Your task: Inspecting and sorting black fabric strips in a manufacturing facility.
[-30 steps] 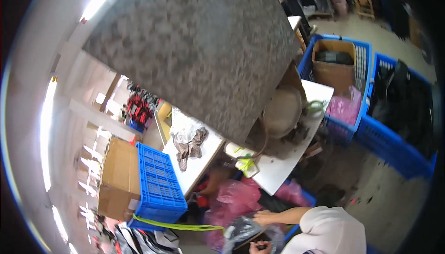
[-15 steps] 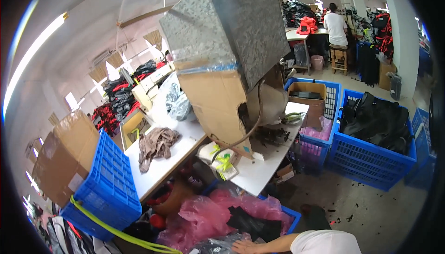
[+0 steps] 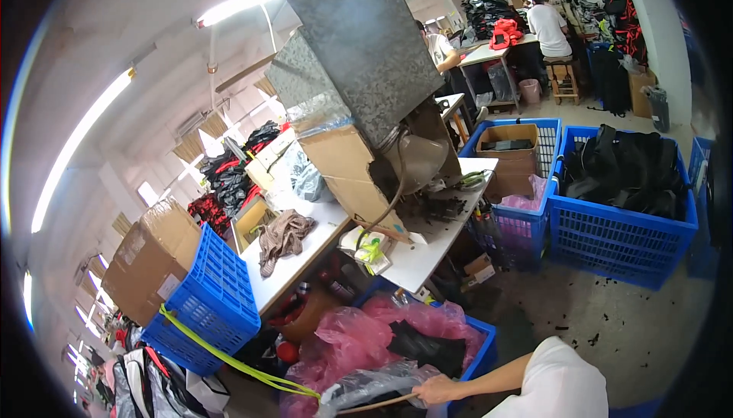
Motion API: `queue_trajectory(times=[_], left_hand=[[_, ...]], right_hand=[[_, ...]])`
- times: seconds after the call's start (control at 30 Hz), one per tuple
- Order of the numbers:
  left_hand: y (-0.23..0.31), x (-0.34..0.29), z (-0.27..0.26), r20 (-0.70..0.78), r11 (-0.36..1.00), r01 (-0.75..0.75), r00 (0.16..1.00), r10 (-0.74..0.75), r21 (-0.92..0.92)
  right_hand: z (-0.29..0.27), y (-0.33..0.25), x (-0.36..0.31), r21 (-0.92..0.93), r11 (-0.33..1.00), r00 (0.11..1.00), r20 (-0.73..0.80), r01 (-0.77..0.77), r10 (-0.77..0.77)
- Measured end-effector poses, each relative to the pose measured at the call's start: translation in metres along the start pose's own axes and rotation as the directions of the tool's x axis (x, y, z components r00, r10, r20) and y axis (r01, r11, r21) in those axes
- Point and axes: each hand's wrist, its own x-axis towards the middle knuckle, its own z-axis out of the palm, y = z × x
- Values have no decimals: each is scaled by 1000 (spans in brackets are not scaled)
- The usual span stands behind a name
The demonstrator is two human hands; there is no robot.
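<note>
Near foreground: one right hand (image 3: 435, 390), bare, at the clear plastic bag (image 3: 370, 382). Step in hand, by my judgement: handling that bag at its right end, beside a thin tan strip (image 3: 382, 402) running along its near side. Next move, as I read it: calls for a firm hold on thin, slippery film, with the yellow-green strap (image 3: 229, 363) kept from snagging, since its near end meets the bag's left side. Pose: forearm in from the near right, white short sleeve (image 3: 557, 380) behind it, sloping gently down leftward; back of the hand uppermost, fingers pointing left. Grip: fingertips meet the strip's right end; whether they close on strip or film, or merely rest there, I cannot tell. Left hand: out of sight. Position of the bag: nearest me, in front of crumpled pink plastic bags (image 3: 336, 342) and a piece of black fabric (image 3: 427, 348), the latter lying inside the right rim of a blue crate (image 3: 487, 345). Left: a tilted blue plastic crate (image 3: 221, 296) beside an open cardboard box (image 3: 145, 269). Farther back: a white worktable (image 3: 267, 284) bearing a brown patterned cloth (image 3: 284, 238); right of it, a galvanised metal hood (image 3: 382, 51).
</note>
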Motion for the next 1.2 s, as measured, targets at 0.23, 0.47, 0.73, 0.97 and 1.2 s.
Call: queue_trajectory(times=[0.23,0.47,0.73,0.97,1.2], left_hand=[[8,-25,66,241,940,-336,919,311,68],[8,-27,84,313,996,-74,948,54,52],[-37,-47,124,430,936,-236,897,106,261],[-92,-57,75,325,875,-389,900,292,290],[-147,-102,100,651,851,-336,759,-9,404]], right_hand=[[-68,-14,-110,506,861,999,1,-46,53],[-78,-13,-118,363,863,928,251,-352,274],[-103,-39,-95,271,960,997,-18,-70,78],[-52,-27,-171,566,819,995,27,-98,101],[-76,-41,-156,933,321,984,129,-163,126]])
